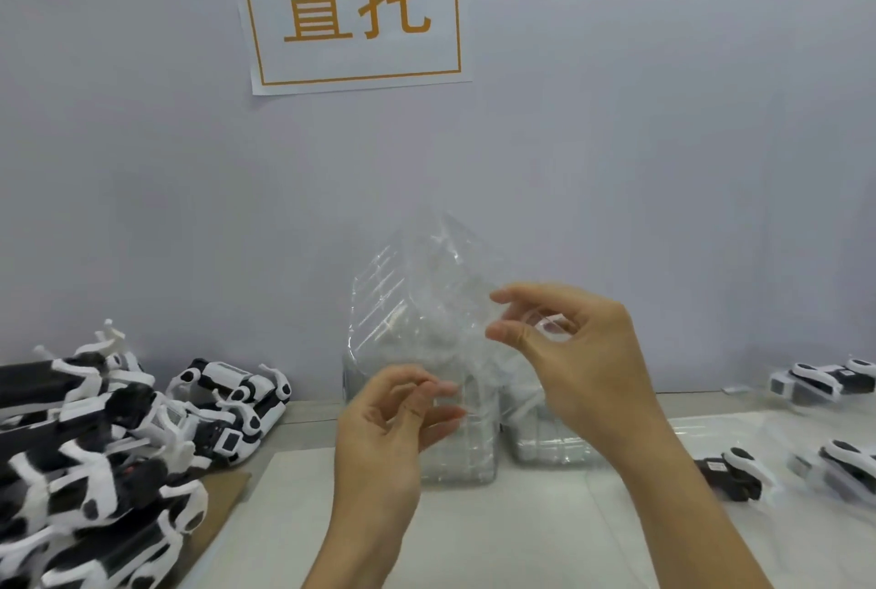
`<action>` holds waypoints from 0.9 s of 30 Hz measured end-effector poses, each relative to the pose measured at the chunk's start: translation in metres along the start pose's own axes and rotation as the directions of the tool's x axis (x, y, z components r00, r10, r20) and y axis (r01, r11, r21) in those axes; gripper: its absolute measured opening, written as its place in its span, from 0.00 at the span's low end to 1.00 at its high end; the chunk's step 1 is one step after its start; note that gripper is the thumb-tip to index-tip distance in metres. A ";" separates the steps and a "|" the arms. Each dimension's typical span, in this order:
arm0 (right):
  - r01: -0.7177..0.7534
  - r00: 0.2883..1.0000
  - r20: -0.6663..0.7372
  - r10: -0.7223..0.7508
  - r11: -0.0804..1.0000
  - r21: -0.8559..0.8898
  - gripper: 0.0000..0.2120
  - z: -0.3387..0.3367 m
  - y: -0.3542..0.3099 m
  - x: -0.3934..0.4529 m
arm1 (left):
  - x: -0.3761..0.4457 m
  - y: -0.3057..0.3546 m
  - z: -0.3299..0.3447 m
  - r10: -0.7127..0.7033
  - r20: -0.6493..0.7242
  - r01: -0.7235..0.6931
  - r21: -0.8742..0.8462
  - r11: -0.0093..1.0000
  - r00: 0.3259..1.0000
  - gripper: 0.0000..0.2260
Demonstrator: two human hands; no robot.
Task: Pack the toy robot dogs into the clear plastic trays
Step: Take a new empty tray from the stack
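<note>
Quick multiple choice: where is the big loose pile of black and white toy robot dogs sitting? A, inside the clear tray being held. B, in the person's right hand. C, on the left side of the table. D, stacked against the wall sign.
C: the pile of toy robot dogs lies on the left of the table, while both hands hold only a clear plastic tray.

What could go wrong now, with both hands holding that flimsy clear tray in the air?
The thin clear plastic tray is pinched only at its edges by the left hand and the right hand, so it might buckle or slip. If it drops, it could knock the stack of clear trays below. The black-and-white toy robot dogs are piled loosely at the left, so legs might tangle.
</note>
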State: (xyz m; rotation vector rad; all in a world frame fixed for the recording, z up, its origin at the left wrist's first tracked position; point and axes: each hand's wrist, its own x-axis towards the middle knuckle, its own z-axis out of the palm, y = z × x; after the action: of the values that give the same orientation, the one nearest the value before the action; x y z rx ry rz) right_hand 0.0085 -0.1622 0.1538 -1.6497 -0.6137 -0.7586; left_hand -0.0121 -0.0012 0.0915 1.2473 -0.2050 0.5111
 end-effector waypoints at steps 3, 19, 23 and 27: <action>0.071 0.986 -0.156 -0.065 0.997 0.036 0.09 -0.012 -0.006 0.004 | 0.013 0.003 -0.002 -0.033 -0.068 0.031 -0.037 0.999 0.997 0.09; 0.051 0.946 -0.324 -0.005 0.989 0.136 0.08 -0.046 -0.003 0.011 | 0.081 -0.019 -0.017 -0.478 -0.217 0.421 -0.263 0.868 0.851 0.06; -0.004 0.978 -0.209 0.027 0.994 0.109 0.07 -0.043 0.001 0.011 | 0.087 -0.013 -0.023 -0.500 -0.283 0.503 -0.065 0.862 0.819 0.07; -0.066 0.993 -0.100 0.070 0.997 0.034 0.08 -0.041 0.002 0.010 | 0.075 -0.015 -0.028 -0.461 -0.374 0.552 0.189 0.812 0.805 0.12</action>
State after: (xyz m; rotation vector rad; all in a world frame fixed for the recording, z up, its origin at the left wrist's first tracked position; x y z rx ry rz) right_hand 0.0101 -0.2029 0.1652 -1.5859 -0.4931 -0.7742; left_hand 0.0562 0.0411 0.1013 1.4189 0.4923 0.2577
